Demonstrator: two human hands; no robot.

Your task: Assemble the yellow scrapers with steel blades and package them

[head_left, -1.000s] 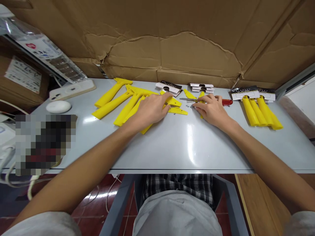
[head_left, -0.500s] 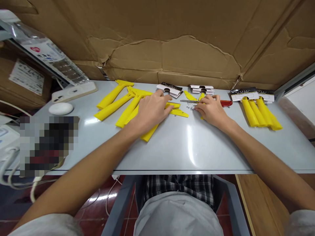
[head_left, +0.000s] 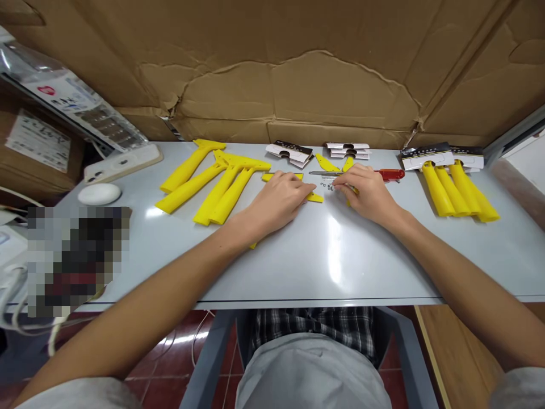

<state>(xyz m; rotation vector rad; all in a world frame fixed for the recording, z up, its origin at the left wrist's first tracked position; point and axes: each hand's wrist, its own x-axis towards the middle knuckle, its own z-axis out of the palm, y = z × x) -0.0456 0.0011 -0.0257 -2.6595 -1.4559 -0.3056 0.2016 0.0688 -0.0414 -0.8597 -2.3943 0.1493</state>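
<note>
My left hand (head_left: 281, 199) lies low over a yellow plastic scraper-like piece (head_left: 315, 197), whose ends show on either side. Its fingers are bent close together, the fingertips toward several tiny metal parts (head_left: 329, 186). My right hand (head_left: 361, 190) is on the other side of those parts, thumb and fingertips pinched at their edge; whatever is between them is too small to make out. Part of a small yellow piece (head_left: 348, 163) pokes out behind the right hand. A red-handled tool with a thin metal shaft (head_left: 389, 175) lies just beyond it.
Several yellow handles with flared heads (head_left: 230, 193) lie left of my hands. At right, more yellow handles (head_left: 440, 190) hang from black-and-white cards. Folded cards (head_left: 289, 152) lie at the back against cardboard (head_left: 340, 85). A white mouse (head_left: 99, 194) and a power strip (head_left: 123, 163) are at left.
My left hand has shifted right and slightly down, closer to the tiny metal parts, covering more of the yellow piece. My right hand stays beside them. The view has shifted slightly.
</note>
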